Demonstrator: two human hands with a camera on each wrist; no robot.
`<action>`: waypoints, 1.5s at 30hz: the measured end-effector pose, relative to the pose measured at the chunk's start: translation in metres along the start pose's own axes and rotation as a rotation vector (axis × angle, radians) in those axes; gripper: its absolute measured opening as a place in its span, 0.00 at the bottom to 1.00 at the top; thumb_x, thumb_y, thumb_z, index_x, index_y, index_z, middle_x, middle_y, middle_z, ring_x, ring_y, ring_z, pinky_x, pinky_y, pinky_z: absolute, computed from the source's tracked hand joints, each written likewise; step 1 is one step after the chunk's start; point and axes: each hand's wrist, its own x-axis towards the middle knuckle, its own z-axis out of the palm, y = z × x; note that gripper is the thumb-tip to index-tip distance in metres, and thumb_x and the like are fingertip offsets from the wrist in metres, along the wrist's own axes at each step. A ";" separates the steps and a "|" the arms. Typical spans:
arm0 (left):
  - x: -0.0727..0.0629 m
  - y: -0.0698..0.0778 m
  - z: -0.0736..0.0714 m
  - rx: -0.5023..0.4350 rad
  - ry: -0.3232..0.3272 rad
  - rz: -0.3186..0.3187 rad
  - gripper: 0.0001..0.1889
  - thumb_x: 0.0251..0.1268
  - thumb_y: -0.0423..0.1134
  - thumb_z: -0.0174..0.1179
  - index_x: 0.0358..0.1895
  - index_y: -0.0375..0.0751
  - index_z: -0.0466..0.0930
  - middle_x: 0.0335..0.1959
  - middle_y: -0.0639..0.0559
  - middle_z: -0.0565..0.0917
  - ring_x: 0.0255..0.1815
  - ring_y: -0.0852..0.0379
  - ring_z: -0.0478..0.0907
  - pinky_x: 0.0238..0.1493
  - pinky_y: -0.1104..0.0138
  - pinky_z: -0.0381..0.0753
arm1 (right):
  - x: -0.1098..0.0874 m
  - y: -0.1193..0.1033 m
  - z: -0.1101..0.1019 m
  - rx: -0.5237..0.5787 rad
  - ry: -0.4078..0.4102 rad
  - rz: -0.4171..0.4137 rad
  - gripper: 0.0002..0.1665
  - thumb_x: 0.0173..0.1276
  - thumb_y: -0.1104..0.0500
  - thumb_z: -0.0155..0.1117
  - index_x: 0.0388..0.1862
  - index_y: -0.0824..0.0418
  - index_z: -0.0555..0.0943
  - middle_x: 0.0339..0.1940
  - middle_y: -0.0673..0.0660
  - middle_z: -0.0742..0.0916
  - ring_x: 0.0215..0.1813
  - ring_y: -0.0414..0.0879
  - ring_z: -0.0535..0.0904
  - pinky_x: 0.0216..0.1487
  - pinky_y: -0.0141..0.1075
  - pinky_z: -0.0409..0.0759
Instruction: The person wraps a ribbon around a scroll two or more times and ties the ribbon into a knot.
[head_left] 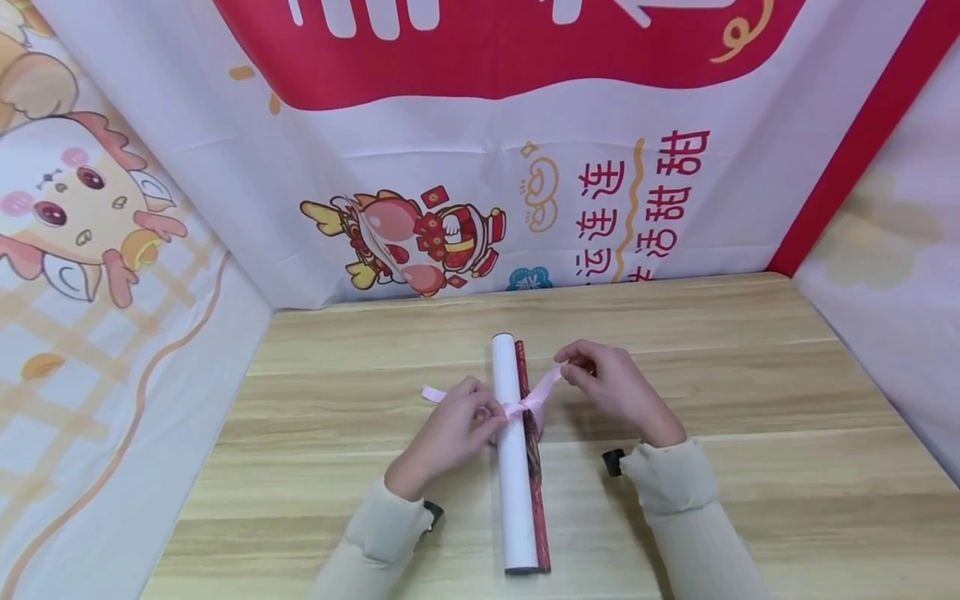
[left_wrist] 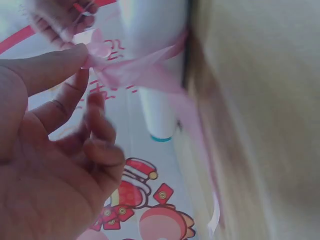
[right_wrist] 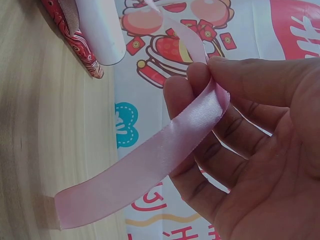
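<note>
A long white roll [head_left: 516, 492] lies on the wooden table, pointing away from me. Along its right side runs a thin red patterned roll or strip [head_left: 541, 525]. A pink satin ribbon [head_left: 537, 398] goes around them near the middle. Just over the white roll, my left hand [head_left: 452, 427] pinches the ribbon between thumb and index finger. To the right and slightly farther off, my right hand [head_left: 611, 385] pinches another stretch of it, drawn up off the table. In the right wrist view a loose ribbon end [right_wrist: 135, 157] hangs from those fingers. The ribbon's underside wrap is hidden.
A printed cloth [head_left: 420, 133] with cartoon figures and red lettering stands behind the table [head_left: 337, 342]. Another cartoon-printed cloth [head_left: 150, 350] borders the left side. One ribbon tail [head_left: 432, 393] sticks out left of my left hand.
</note>
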 end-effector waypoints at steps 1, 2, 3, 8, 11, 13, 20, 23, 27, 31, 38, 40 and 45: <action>0.000 0.000 -0.002 -0.053 -0.015 -0.004 0.03 0.74 0.36 0.66 0.42 0.41 0.86 0.43 0.49 0.82 0.43 0.53 0.79 0.40 0.70 0.82 | 0.000 0.000 0.000 0.001 0.001 0.007 0.11 0.81 0.59 0.61 0.57 0.56 0.84 0.48 0.56 0.89 0.46 0.51 0.82 0.47 0.40 0.84; 0.001 0.000 -0.004 -0.106 -0.031 -0.014 0.03 0.75 0.36 0.65 0.44 0.41 0.85 0.41 0.48 0.84 0.40 0.51 0.81 0.37 0.71 0.83 | 0.000 0.000 0.000 0.001 0.002 0.010 0.11 0.81 0.59 0.61 0.57 0.56 0.84 0.48 0.56 0.88 0.46 0.51 0.82 0.47 0.40 0.83; 0.001 0.000 -0.006 -0.152 -0.042 -0.024 0.03 0.76 0.36 0.64 0.44 0.40 0.85 0.39 0.47 0.85 0.38 0.49 0.83 0.35 0.71 0.83 | 0.001 0.000 0.000 0.000 0.001 0.012 0.11 0.81 0.58 0.61 0.58 0.55 0.84 0.48 0.56 0.88 0.46 0.51 0.82 0.47 0.40 0.83; 0.005 -0.004 -0.009 -0.316 -0.066 -0.099 0.06 0.77 0.35 0.62 0.49 0.37 0.81 0.39 0.45 0.89 0.37 0.52 0.86 0.37 0.68 0.85 | 0.001 0.002 -0.001 -0.001 0.002 0.012 0.11 0.81 0.59 0.61 0.57 0.56 0.84 0.47 0.56 0.88 0.44 0.50 0.80 0.46 0.40 0.82; 0.007 -0.008 -0.011 -0.440 -0.090 -0.161 0.10 0.77 0.35 0.62 0.55 0.36 0.78 0.40 0.45 0.90 0.39 0.56 0.85 0.44 0.62 0.85 | 0.001 0.003 0.000 0.000 0.003 0.005 0.10 0.81 0.59 0.61 0.56 0.56 0.84 0.46 0.57 0.88 0.44 0.50 0.80 0.45 0.40 0.82; 0.007 -0.013 -0.011 -0.546 -0.120 -0.203 0.15 0.77 0.36 0.60 0.60 0.34 0.76 0.40 0.45 0.90 0.40 0.56 0.85 0.50 0.56 0.85 | 0.001 0.003 0.000 0.001 0.004 0.001 0.10 0.81 0.59 0.61 0.56 0.57 0.84 0.46 0.57 0.88 0.44 0.50 0.80 0.45 0.40 0.82; 0.003 -0.029 -0.028 -0.667 -0.239 -0.281 0.22 0.82 0.42 0.56 0.70 0.34 0.71 0.37 0.51 0.92 0.42 0.57 0.88 0.64 0.50 0.81 | 0.002 0.003 0.001 0.000 0.004 0.017 0.11 0.81 0.58 0.62 0.57 0.55 0.84 0.47 0.56 0.88 0.44 0.51 0.79 0.46 0.40 0.82; 0.000 -0.035 -0.039 -0.610 -0.256 -0.271 0.23 0.82 0.45 0.57 0.70 0.35 0.73 0.39 0.50 0.92 0.45 0.56 0.88 0.65 0.52 0.80 | 0.003 0.003 0.001 0.001 0.004 0.024 0.11 0.81 0.58 0.62 0.57 0.55 0.84 0.47 0.56 0.88 0.44 0.51 0.79 0.46 0.40 0.82; -0.006 -0.043 -0.057 -0.535 -0.254 -0.270 0.23 0.80 0.47 0.59 0.68 0.37 0.76 0.40 0.51 0.90 0.50 0.53 0.85 0.67 0.51 0.77 | 0.002 0.004 0.001 0.003 0.004 0.033 0.11 0.81 0.58 0.62 0.57 0.55 0.84 0.47 0.56 0.87 0.44 0.51 0.79 0.46 0.40 0.82; -0.013 -0.054 -0.077 -0.483 -0.222 -0.284 0.21 0.79 0.48 0.60 0.65 0.40 0.78 0.45 0.52 0.88 0.52 0.51 0.82 0.64 0.53 0.77 | 0.002 0.005 0.000 0.008 0.003 0.043 0.11 0.81 0.59 0.62 0.57 0.56 0.84 0.47 0.57 0.87 0.44 0.51 0.78 0.45 0.40 0.81; -0.034 -0.082 -0.112 -0.466 -0.178 -0.294 0.20 0.80 0.42 0.60 0.65 0.35 0.76 0.42 0.52 0.85 0.47 0.53 0.80 0.55 0.63 0.78 | 0.002 0.007 -0.002 -0.017 -0.017 0.036 0.12 0.81 0.59 0.61 0.58 0.58 0.84 0.50 0.57 0.88 0.45 0.51 0.79 0.47 0.41 0.82; -0.039 -0.088 -0.116 -0.460 -0.177 -0.297 0.20 0.80 0.41 0.59 0.66 0.32 0.74 0.41 0.50 0.83 0.44 0.53 0.80 0.49 0.65 0.80 | 0.002 0.007 -0.003 -0.035 -0.024 0.028 0.12 0.81 0.60 0.61 0.57 0.58 0.85 0.51 0.58 0.89 0.45 0.51 0.80 0.49 0.42 0.83; -0.043 -0.089 -0.110 -0.225 -0.159 -0.273 0.18 0.79 0.38 0.60 0.63 0.30 0.77 0.40 0.46 0.86 0.39 0.56 0.81 0.42 0.65 0.81 | 0.001 0.010 -0.003 -0.103 -0.080 0.038 0.12 0.80 0.61 0.62 0.57 0.60 0.85 0.53 0.58 0.89 0.46 0.50 0.80 0.53 0.44 0.85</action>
